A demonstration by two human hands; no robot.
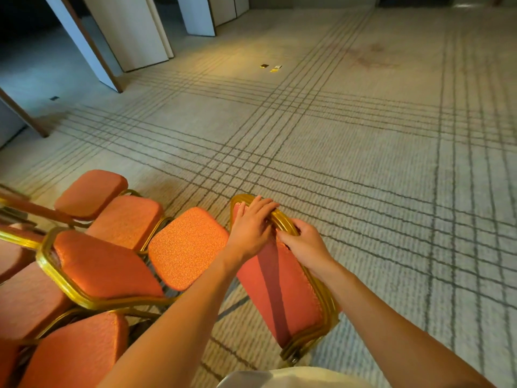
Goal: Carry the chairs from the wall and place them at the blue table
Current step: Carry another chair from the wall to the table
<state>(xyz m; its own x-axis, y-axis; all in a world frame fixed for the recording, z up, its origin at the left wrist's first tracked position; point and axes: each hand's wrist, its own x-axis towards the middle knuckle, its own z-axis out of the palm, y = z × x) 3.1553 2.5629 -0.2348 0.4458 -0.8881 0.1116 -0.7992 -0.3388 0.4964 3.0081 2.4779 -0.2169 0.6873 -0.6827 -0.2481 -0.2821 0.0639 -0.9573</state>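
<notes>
Right below me stands an orange upholstered chair with a gold metal frame point(282, 292), its backrest top toward me. Its seat point(187, 247) extends to the left. My left hand point(251, 228) lies over the top rail of the backrest with its fingers bent over the gold frame. My right hand point(305, 247) grips the same rail a little nearer to me. More chairs of the same kind point(100, 267) crowd the lower left, close together. No blue table is in view.
Pale carpet with dark crossing lines point(363, 163) stretches ahead and to the right. Folding partition panels point(134, 32) stand at the upper left. Small gold and dark floor fittings point(270, 67) sit in the carpet far ahead.
</notes>
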